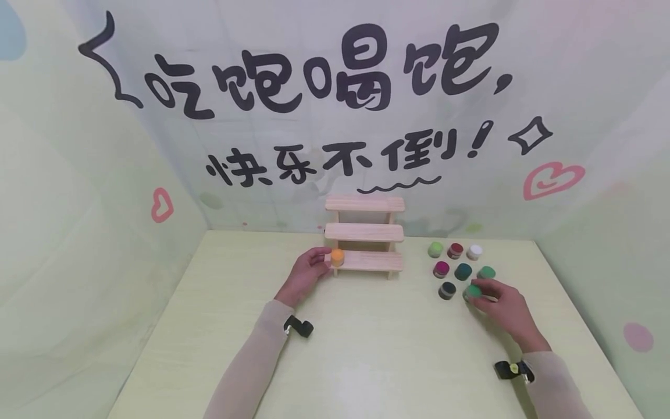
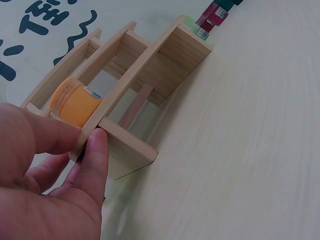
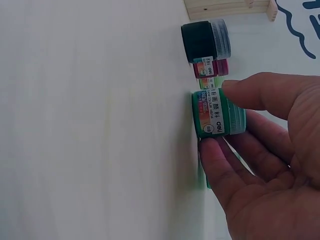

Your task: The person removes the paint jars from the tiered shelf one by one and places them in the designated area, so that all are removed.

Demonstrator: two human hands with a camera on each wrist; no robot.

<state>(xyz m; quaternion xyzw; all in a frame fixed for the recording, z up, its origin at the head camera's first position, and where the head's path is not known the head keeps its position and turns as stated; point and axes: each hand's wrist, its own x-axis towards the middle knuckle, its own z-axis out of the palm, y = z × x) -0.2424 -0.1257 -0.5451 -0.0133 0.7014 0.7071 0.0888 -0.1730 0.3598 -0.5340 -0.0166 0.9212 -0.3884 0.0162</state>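
My left hand (image 1: 303,278) pinches the left end of the lowest board on a small three-step wooden rack (image 1: 366,233). On that board, right beside the fingers, sits an orange paint jar (image 1: 337,258); the left wrist view shows the orange jar (image 2: 75,102) just above the pinched edge. Over on the right, my right hand (image 1: 505,308) grips a green paint jar (image 3: 217,114) between thumb and fingers. In the right wrist view a dark jar (image 3: 205,41) stands close to it. Whether the green jar touches the table, I cannot tell.
Several more paint jars stand in a cluster right of the rack, among them light green (image 1: 435,249), dark red (image 1: 455,251), white (image 1: 474,252), magenta (image 1: 441,269) and teal (image 1: 463,271). A printed cloth (image 1: 293,131) hangs behind the table (image 1: 345,361).
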